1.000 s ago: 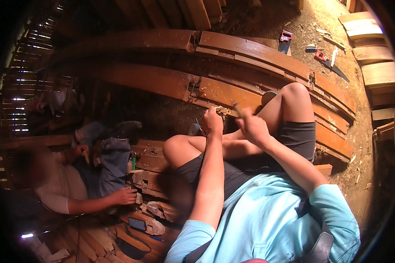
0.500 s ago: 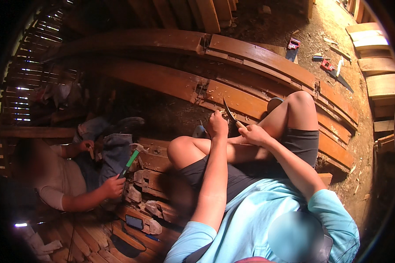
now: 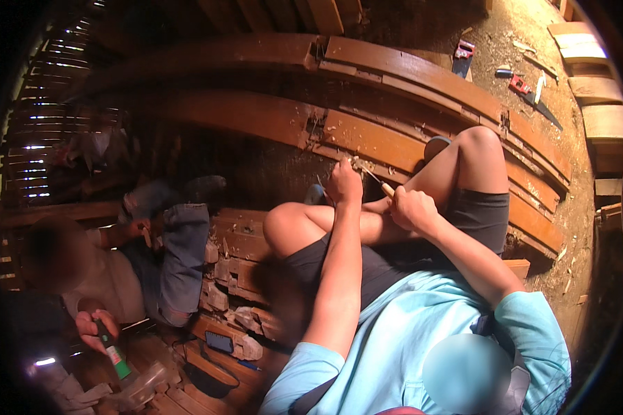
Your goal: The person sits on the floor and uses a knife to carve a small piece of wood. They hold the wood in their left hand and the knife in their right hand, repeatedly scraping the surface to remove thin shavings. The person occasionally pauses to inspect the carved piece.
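My right hand [image 3: 412,209] is closed around the pale wooden handle [image 3: 387,188] of a curved knife. Its thin blade [image 3: 372,171] points up and left, toward my left hand. My left hand [image 3: 344,183] is closed over my crossed legs, with a small pale piece of wood [image 3: 356,163] at its fingertips. That piece is mostly hidden, and the blade's tip lies close to or against it. Pale shavings lie on the brown beam [image 3: 374,142] just beyond my hands.
At left a co-worker's hand [image 3: 93,328] grips a green-handled hammer [image 3: 118,360], its head blurred. A phone [image 3: 219,341] lies on wood at lower left. Two red-handled saws [image 3: 465,50] rest on the ground at upper right. Long beams [image 3: 256,52] span the far side.
My knife has swung down, its blade now lying flatter and nearer my left hand's wood. The co-worker's hammer has moved down and left, toward the lower edge.
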A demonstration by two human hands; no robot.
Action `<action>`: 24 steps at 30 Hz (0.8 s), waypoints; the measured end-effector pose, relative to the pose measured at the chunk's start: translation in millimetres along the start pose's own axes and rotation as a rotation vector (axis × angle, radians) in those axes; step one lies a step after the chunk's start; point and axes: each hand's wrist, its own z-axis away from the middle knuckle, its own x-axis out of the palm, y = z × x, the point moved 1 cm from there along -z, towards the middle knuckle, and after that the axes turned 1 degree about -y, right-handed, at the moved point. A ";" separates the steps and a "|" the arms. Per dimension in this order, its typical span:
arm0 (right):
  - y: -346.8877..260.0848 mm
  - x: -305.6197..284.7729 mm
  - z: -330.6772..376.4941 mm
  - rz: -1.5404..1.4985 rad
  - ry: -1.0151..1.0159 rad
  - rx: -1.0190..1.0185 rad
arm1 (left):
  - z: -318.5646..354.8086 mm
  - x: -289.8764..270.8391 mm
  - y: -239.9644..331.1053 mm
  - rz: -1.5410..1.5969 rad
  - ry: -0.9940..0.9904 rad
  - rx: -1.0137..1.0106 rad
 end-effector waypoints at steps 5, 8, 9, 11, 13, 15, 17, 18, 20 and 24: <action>2.9 -1.0 -5.8 -0.093 -0.102 0.025 | -0.1 -1.2 -4.0 -0.029 -0.010 -0.011; 16.7 -8.4 -14.7 -0.220 -0.211 -0.033 | 0.4 0.9 1.1 -0.022 -0.005 -0.002; 8.8 -24.0 -10.7 -0.257 -0.123 -0.068 | 0.6 1.4 -1.6 -0.015 0.002 -0.011; -22.2 -60.4 8.8 -0.343 0.028 -0.125 | 4.4 0.2 -5.3 -0.003 -0.051 -0.031; -45.4 -76.1 23.0 -0.547 0.299 -0.286 | -0.3 -0.4 -4.2 -0.027 -0.077 -0.049; -46.4 -65.3 25.3 -0.626 0.477 -0.358 | 1.7 -2.9 -3.9 -0.053 -0.066 -0.048; -24.4 -20.2 14.1 -0.578 0.550 -0.331 | 3.1 -4.5 2.3 -0.080 -0.031 -0.020; -18.4 -13.5 10.4 -0.262 0.202 -0.114 | 3.1 -3.5 -1.3 -0.091 -0.009 -0.022; -2.1 6.2 2.9 -0.113 0.047 -0.030 | 0.6 -4.2 4.1 -0.084 0.000 -0.019; -2.3 13.0 -1.8 -0.133 -0.011 0.008 | -0.5 0.8 -2.9 -0.100 0.006 -0.031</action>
